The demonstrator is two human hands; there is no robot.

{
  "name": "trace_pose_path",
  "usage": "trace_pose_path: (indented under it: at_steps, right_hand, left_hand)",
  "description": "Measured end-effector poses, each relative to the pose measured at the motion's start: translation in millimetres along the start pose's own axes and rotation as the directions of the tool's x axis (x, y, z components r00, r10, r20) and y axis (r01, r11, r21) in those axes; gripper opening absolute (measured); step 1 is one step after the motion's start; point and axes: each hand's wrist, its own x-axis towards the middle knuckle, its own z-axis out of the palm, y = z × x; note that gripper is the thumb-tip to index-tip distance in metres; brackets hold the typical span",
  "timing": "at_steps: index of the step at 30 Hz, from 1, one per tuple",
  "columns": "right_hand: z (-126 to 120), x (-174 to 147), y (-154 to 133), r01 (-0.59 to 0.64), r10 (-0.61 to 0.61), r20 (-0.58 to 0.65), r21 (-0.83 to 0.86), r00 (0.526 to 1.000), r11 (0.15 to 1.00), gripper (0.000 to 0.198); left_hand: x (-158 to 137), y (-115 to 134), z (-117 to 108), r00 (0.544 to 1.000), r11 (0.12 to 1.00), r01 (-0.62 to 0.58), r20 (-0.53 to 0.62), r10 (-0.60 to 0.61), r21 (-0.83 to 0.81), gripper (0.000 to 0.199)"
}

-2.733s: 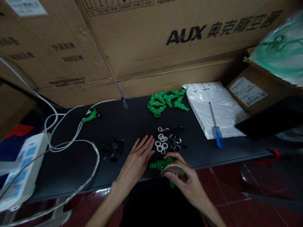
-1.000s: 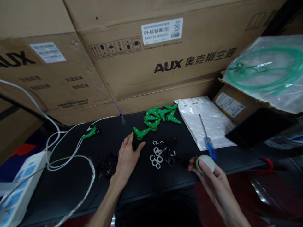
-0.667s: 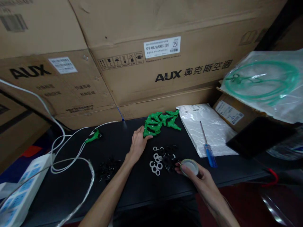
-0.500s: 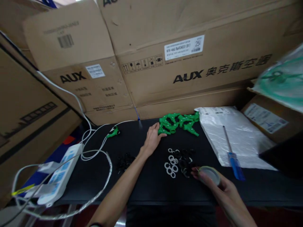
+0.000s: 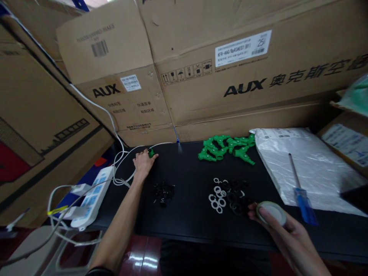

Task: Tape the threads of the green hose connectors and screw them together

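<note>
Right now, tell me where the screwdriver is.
In the head view, the screwdriver lies at right, across the near edge of the white package, beyond the right hand.

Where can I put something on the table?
Bare tabletop lies between the small black parts and white rings, and between the left hand and clustered green fittings. It's crowded at the black rings and around the white cables.
</note>
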Motion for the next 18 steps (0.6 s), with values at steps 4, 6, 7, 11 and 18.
trace_pose_path:
  at_steps: [4,6,7,11,18]
  right_hand:
    - [8.1,-3.4,-4.9,0.037,-0.038,0.002,0.039,0.999,0.999,0.039]
    - [10.8,-5.7,-6.9,0.104,-0.104,0.018,0.027,0.994,0.994,0.034]
    - [11.7,-6.9,-7.9,0.134,-0.134,0.026,0.017,0.991,0.991,0.032]
    - [13.4,-10.1,-10.6,0.180,-0.179,0.028,-0.014,0.983,0.984,0.028]
    - [17.0,-16.5,-14.5,0.240,-0.244,-0.003,-0.161,0.970,0.957,0.031]
  left_hand:
    - [-4.7,8.4,-7.2,0.998,0.998,-0.061,0.013,0.061,0.006,0.054]
    - [-20.9,19.1,-16.2,0.989,0.989,-0.149,-0.005,0.148,-0.020,0.059]
    - [-33.0,25.0,-21.0,0.977,0.976,-0.213,-0.008,0.213,-0.042,0.061]
    - [-98.1,46.7,-35.8,0.893,0.886,-0.444,0.015,0.450,-0.138,0.064]
    - [-200.7,53.5,-26.1,0.683,0.667,-0.674,0.076,0.726,-0.318,0.066]
